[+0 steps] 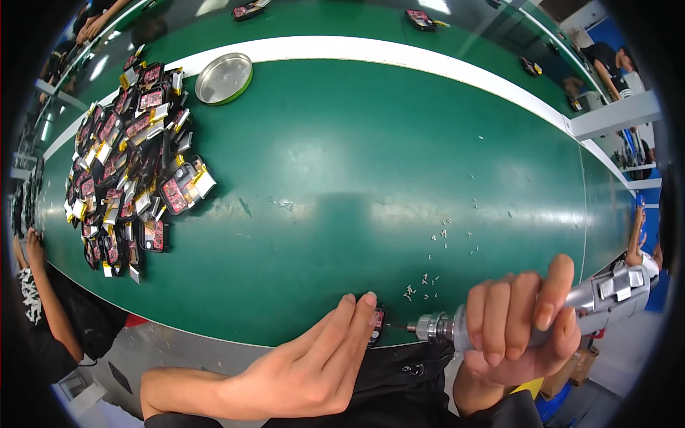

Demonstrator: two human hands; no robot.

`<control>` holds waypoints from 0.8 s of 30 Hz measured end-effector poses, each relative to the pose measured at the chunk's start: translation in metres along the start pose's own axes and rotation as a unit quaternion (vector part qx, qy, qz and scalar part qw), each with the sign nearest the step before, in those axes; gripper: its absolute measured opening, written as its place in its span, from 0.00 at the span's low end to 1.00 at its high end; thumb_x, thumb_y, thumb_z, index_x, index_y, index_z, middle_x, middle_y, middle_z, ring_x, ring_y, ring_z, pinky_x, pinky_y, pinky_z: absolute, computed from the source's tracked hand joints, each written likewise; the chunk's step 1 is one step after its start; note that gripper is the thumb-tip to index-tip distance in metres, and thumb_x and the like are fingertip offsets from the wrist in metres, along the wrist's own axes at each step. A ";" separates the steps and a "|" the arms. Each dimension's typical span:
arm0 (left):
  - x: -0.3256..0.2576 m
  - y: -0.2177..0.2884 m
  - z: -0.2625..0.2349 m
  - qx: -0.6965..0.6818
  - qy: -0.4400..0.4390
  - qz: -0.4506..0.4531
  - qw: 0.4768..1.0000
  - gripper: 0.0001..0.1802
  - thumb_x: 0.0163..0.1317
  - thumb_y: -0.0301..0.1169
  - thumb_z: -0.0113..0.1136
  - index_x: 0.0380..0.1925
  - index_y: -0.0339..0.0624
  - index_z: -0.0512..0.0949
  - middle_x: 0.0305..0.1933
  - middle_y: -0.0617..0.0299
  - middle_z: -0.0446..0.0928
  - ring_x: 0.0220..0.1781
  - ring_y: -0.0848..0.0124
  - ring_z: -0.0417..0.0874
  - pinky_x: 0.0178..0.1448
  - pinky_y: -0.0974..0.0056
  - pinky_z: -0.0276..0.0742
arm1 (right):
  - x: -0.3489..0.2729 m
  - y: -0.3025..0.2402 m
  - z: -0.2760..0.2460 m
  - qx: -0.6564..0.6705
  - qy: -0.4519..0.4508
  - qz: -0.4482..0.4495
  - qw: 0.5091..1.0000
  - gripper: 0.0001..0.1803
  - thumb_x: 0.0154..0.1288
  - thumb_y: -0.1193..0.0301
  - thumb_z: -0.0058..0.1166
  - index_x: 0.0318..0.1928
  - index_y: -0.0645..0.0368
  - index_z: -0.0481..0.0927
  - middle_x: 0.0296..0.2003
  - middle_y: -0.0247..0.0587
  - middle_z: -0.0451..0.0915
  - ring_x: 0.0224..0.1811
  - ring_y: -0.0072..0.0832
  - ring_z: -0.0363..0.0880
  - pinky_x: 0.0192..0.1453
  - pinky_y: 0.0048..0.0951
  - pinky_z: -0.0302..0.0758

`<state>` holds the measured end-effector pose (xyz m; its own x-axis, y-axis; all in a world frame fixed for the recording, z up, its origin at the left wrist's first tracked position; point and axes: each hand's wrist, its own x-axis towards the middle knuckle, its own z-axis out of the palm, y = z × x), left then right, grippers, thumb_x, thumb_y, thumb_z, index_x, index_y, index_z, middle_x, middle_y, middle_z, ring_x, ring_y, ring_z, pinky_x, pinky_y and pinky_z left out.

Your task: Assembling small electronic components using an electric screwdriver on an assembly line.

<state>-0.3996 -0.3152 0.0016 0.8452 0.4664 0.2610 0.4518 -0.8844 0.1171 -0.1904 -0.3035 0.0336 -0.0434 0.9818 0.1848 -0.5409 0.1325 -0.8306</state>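
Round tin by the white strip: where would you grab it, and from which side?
Probably best to pinch the tin by its near-right wall, coming from the right: the raised, curved side offers an edge, while the device pile sits on its left and the white strip runs along its far side.

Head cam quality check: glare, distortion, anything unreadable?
Head view: whitish glare across the green tabletop, with a darker patch mid-table; head view: fisheye bows the white strip, rim fades to black; head view: small device partly hidden by the left hand, fine detail unreadable.
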 end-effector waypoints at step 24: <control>-0.002 0.002 -0.009 0.006 0.001 -0.016 1.000 0.14 0.49 0.26 0.56 0.34 0.25 0.80 0.47 0.42 0.79 0.47 0.56 0.81 0.57 0.61 0.75 | 0.019 0.009 0.020 -0.002 -0.068 0.096 0.993 0.11 0.53 0.77 0.62 0.23 0.64 0.72 0.15 0.41 0.74 0.15 0.29 0.70 0.21 0.28 0.68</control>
<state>-0.4032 -0.3181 0.0094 0.8300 0.4942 0.2585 0.4821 -0.8688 0.1130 -0.2130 -0.2862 0.0398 -0.2590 0.9615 0.0919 -0.5080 -0.0547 -0.8596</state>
